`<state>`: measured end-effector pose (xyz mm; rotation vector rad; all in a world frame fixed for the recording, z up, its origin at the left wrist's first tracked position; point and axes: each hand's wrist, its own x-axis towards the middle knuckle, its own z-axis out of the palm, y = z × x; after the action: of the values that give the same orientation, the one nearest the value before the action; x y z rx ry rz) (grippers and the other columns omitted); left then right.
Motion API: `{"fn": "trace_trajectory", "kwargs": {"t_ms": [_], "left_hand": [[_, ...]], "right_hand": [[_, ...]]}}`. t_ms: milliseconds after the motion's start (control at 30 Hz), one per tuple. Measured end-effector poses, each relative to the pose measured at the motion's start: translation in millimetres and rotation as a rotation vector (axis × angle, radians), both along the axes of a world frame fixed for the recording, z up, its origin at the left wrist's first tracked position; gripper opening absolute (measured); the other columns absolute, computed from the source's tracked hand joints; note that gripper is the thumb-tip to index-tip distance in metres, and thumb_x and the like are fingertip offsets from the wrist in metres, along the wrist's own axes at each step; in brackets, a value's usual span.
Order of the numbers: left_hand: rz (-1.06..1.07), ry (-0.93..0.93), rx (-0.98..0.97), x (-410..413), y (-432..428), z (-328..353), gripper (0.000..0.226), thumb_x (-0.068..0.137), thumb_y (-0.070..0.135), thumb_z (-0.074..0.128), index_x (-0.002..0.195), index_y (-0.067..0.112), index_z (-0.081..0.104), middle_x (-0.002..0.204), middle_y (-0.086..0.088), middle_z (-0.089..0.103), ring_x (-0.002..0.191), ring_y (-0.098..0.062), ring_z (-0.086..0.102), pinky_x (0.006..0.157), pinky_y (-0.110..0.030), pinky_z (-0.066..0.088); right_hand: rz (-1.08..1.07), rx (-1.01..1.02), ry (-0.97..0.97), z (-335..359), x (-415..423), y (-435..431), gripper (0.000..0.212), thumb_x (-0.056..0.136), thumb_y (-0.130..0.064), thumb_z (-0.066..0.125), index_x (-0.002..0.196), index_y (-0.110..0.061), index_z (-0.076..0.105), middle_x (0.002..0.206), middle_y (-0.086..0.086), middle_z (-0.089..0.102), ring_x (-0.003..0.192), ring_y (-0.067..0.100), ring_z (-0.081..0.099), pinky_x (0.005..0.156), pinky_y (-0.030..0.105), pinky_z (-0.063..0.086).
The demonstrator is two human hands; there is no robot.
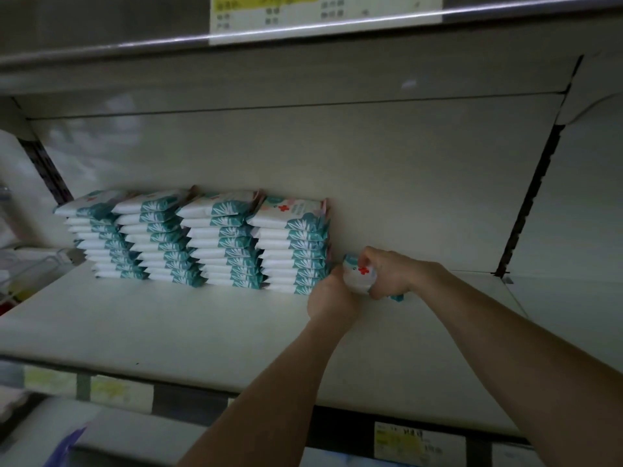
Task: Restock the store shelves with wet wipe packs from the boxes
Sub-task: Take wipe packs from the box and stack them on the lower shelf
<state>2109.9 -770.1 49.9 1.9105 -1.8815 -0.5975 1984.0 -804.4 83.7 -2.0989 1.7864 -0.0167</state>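
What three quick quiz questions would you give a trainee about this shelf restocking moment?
1. How many stacks of packs stand on the shelf?
2. True or false: the left hand hangs idle.
3. The pack in hand is: A) left of the stacks, B) right of them, C) on top of them.
Key: 1. Four. 2. False: it and the right hand grip the pack. 3. B.

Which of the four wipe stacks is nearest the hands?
The rightmost stack: the left hand, holding a pack with the right hand, is at its bottom right corner; the other three stand farther left.
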Motion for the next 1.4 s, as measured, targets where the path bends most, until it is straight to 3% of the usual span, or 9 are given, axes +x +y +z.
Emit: {"fn": "trace_trajectory", "kwargs": {"t_ms": [133,267,467,800,933,1200,1400], "left_hand": [[0.007,-0.076,0.027,-11.6,-3.9,6.7,0.035,0.099,0.03,0.044,0.128,0.015,0.055,0.124,-0.012,0.061,0.116,-0.031,0.057,0.09,-0.033,0.044],[0.018,-0.179,0.024,-21.2,-8.5,10.1,0.036,0.102,0.031,0.037,0.126,0.014,0.057,0.123,-0.012,0.062,0.114,-0.029,0.059,0.088,-0.033,0.045],[0.01,-0.276,0.01,-23.3,-13.7,9.5,0.03,0.1,0.021,0.043,0.122,0.009,0.059,0.122,-0.012,0.063,0.114,-0.029,0.06,0.088,-0.033,0.048],[-0.027,-0.527,-0.045,-19.2,-10.2,0.9,0.028,0.098,0.009,0.047,0.123,0.01,0.059,0.121,-0.007,0.064,0.113,-0.024,0.061,0.087,-0.031,0.048],[-0.047,-0.578,-0.083,-20.4,-8.4,-0.3,0.028,0.098,0.009,0.045,0.121,0.011,0.06,0.121,-0.006,0.064,0.113,-0.023,0.061,0.086,-0.03,0.048],[0.019,-0.52,-0.043,-19.0,-5.3,4.6,0.029,0.099,0.012,0.044,0.125,0.012,0.057,0.123,-0.007,0.062,0.115,-0.024,0.06,0.087,-0.031,0.046],[0.06,-0.402,-0.061,-22.0,2.6,19.3,0.032,0.097,0.01,0.048,0.127,0.011,0.057,0.123,-0.009,0.062,0.114,-0.026,0.059,0.089,-0.034,0.047]], "right_hand": [[-0.023,-0.031,-0.085,-16.7,2.4,-5.5,0.042,0.079,-0.027,0.071,0.112,-0.027,0.043,0.113,0.003,0.049,0.088,0.022,0.053,0.064,0.033,0.053],[-0.007,-0.115,-0.081,-24.0,3.2,-9.9,0.042,0.078,-0.027,0.07,0.113,-0.026,0.047,0.12,0.005,0.053,0.105,0.025,0.052,0.084,0.032,0.046],[0.016,-0.21,0.029,-25.6,-0.4,-9.2,0.037,0.081,-0.023,0.068,0.114,-0.022,0.053,0.125,0.005,0.047,0.119,0.027,0.043,0.095,0.035,0.042],[-0.025,-0.342,0.154,-30.1,3.4,4.9,0.034,0.091,-0.013,0.058,0.125,-0.012,0.053,0.128,0.012,0.04,0.121,0.03,0.036,0.09,0.037,0.043],[-0.045,-0.4,0.114,-34.9,9.4,11.7,0.034,0.095,-0.011,0.05,0.129,-0.01,0.054,0.124,0.012,0.044,0.118,0.03,0.038,0.088,0.037,0.043],[-0.094,-0.316,0.176,-21.1,14.0,12.3,0.038,0.093,-0.017,0.054,0.131,-0.016,0.053,0.128,0.01,0.045,0.122,0.029,0.039,0.092,0.039,0.042],[-0.199,-0.353,0.004,-1.2,10.0,26.7,0.035,0.09,-0.014,0.055,0.126,-0.015,0.059,0.131,0.011,0.05,0.122,0.03,0.046,0.1,0.039,0.042]]}}
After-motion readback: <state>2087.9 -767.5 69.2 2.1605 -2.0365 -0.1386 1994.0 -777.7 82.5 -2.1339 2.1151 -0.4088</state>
